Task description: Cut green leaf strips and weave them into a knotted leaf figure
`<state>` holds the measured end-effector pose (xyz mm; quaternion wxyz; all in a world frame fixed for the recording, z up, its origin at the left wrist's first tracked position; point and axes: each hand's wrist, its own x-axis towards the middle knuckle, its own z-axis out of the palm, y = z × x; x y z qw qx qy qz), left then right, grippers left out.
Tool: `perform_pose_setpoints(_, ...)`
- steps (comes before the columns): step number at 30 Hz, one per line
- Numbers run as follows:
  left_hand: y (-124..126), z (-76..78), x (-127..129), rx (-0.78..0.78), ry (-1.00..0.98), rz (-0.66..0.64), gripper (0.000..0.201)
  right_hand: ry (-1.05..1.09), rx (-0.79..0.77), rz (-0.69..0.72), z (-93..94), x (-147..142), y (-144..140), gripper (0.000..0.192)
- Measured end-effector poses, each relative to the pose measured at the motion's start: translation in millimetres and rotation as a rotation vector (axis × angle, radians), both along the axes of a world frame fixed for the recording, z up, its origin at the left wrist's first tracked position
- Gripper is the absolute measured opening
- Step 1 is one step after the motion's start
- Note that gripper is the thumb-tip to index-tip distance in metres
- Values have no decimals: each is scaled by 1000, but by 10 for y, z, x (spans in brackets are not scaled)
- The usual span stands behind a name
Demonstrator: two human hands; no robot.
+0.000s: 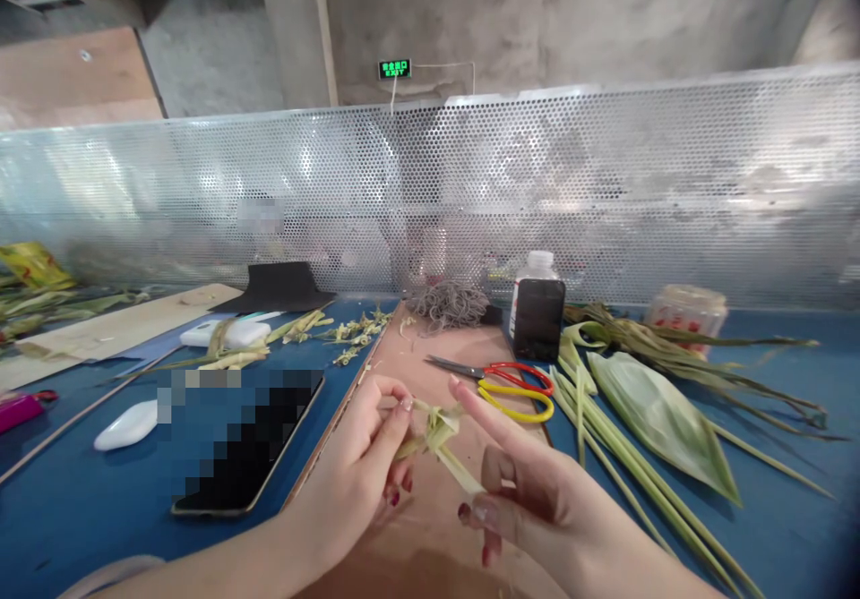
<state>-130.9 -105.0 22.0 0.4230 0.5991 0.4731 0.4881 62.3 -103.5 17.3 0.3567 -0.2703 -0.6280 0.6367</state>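
Note:
Between my two hands is a small knotted piece of pale green leaf strip [438,429], held above a brown board [430,527]. My left hand [363,447] pinches its left side between thumb and fingers. With thumb and curled fingers, my right hand [530,492] grips the strip's lower tail, while its index finger stretches up beside the knot. Just beyond the right hand lie scissors [514,389] with one red and one yellow handle, blades pointing left. The inner fingers of both hands are partly hidden.
A dark bottle [537,312] stands behind the scissors, near a grey tangle of cord [449,305]. Long green leaves [665,420] spread at the right before a clear jar [686,312]. A phone [262,447] and white mouse-like object [127,424] lie left. A perforated metal screen [571,160] closes off the back.

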Motion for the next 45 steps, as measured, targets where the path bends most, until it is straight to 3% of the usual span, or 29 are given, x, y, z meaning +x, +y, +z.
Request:
perform_pose_setpoints(4, 83, -82, -40, -101, -174, -271, 25, 24, 9, 5, -41, -16, -15, 71)
perform_pose_setpoints(6, 109, -116, -51, -99, -151, -302, 27, 10, 29, -2, -62, -17, -14, 71)
perform_pose_setpoints(10, 95, -84, -33, -58, 22, -216, 32, 9, 44, 26, -84, -14, 5, 74)
perform_pose_setpoints(17, 3, -22, -16, 101, 341, -121, 37, 32, -60, 198, -99, -18, 15, 82)
perform_pose_setpoints(22, -32, -34, -17, 204, 444, 16, 34, 10, 7, 116, -126, -63, -35, 81)
perform_pose_setpoints(32, -22, 3, -29, 234, 498, 154, 34, 19, 183, 63, -129, -12, -93, 64)
perform_pose_setpoints(37, 39, -15, -39, 252, 529, 156, 34, -57, 199, 48, -134, 8, -33, 63)
perform_pose_setpoints(45, 23, 28, -10, 220, 598, 30, 28, -131, 284, -215, -224, -97, 22, 53)
